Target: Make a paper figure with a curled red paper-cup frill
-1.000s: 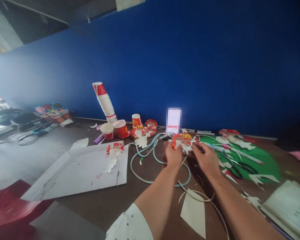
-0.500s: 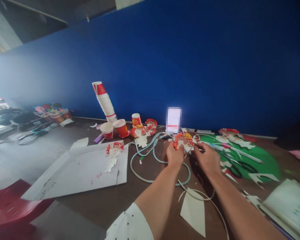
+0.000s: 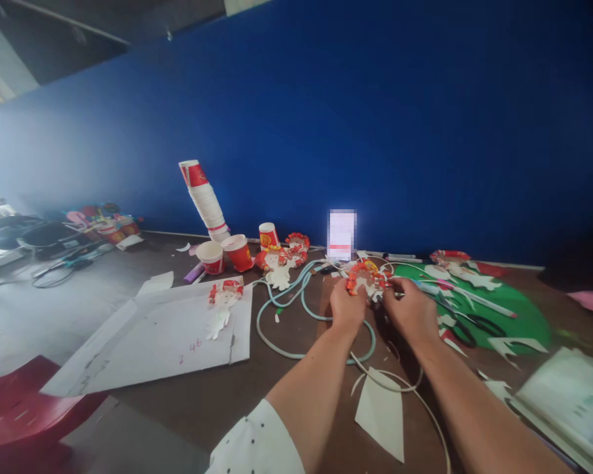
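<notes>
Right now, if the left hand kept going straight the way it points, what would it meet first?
The left hand already grips the red-and-white paper craft. Past that, probably the pixelated white card standing by the blue wall, though depth is hard to judge.

Bare forearms; white short sleeve [image 3: 257,447], small dark dots, left arm.

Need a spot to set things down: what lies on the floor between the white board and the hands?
In the head view, a looped pale green cord lies between the white board and the left hand; otherwise brown floor with small paper scraps.
</notes>
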The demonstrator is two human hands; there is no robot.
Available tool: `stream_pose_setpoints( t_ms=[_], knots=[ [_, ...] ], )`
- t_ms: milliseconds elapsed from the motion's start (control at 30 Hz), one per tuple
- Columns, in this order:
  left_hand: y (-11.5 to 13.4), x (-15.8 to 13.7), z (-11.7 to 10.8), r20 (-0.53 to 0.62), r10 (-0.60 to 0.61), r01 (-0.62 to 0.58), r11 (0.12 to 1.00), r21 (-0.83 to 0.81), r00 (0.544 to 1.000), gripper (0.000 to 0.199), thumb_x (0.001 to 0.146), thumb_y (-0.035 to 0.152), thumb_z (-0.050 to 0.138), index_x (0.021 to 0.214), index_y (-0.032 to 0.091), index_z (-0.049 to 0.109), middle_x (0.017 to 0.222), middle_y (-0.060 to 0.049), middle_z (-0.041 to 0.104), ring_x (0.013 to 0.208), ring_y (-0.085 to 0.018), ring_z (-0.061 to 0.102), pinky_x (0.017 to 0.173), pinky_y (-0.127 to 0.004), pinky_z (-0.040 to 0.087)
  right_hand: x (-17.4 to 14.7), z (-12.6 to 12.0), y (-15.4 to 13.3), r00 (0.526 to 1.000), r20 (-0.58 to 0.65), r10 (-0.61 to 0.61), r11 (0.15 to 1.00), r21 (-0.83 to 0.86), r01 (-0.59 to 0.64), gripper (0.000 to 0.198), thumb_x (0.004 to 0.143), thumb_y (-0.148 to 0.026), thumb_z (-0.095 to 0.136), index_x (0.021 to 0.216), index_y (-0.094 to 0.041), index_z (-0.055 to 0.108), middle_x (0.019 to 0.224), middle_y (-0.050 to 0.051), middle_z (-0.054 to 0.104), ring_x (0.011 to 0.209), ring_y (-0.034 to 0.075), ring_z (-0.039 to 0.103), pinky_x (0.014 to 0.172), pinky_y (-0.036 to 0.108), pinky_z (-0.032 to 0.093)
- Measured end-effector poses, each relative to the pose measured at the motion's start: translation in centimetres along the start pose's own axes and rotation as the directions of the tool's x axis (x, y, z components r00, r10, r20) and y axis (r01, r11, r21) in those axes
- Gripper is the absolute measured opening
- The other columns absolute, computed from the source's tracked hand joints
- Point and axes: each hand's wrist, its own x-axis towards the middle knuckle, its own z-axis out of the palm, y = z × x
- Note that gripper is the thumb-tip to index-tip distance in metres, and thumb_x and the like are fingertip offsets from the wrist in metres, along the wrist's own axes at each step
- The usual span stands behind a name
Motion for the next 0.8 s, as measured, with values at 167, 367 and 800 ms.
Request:
stream_pose_setpoints(
  t_ms=[167, 367, 800],
  knots=[
    [0.16, -0.04, -0.07, 0.019, -0.017, 0.018, 1.0, -0.007, 1.0, 0.006, 0.072, 0.02, 0.057, 0.077, 0.017, 0.059, 0.069, -0.001, 0.061, 0.061, -0.013, 0.055, 0.062, -0.023, 0.044, -0.03, -0.4, -0.27, 0.999, 0.026, 0.043, 0.992, -0.117, -0.039, 0.037, 0.082, -0.036, 0.047, 0.111, -0.021, 0.065, 0.097, 0.011, 0.071, 0.087, 0.028, 0.066, 0.075, 0.037, 0.047],
    [-0.25, 0.12, 0.07, 0.015, -0.005, 0.005, 1.0, 0.027, 1.0, 0.005, 0.073, 0.022, 0.056, 0.076, 0.018, 0.057, 0.071, -0.001, 0.061, 0.062, -0.014, 0.056, 0.062, -0.025, 0.044, -0.03, -0.68, -0.35, 0.999, 0.038, 0.022, 0.986, -0.167, -0.016, 0.04, 0.084, -0.037, 0.044, 0.114, -0.02, 0.065, 0.099, 0.012, 0.071, 0.085, 0.027, 0.067, 0.075, 0.036, 0.047],
    [-0.46, 0.17, 0.17, 0.0, -0.001, 0.001, 1.0, 0.003, 1.0, 0.008, 0.073, 0.022, 0.057, 0.078, 0.018, 0.06, 0.07, -0.002, 0.063, 0.063, -0.015, 0.056, 0.065, -0.025, 0.045, 0.17, -0.15, 0.17, 0.998, 0.047, -0.05, 0.985, -0.161, 0.057, 0.039, 0.081, -0.031, 0.046, 0.112, -0.018, 0.066, 0.1, 0.012, 0.071, 0.084, 0.027, 0.067, 0.077, 0.036, 0.047]
  ],
)
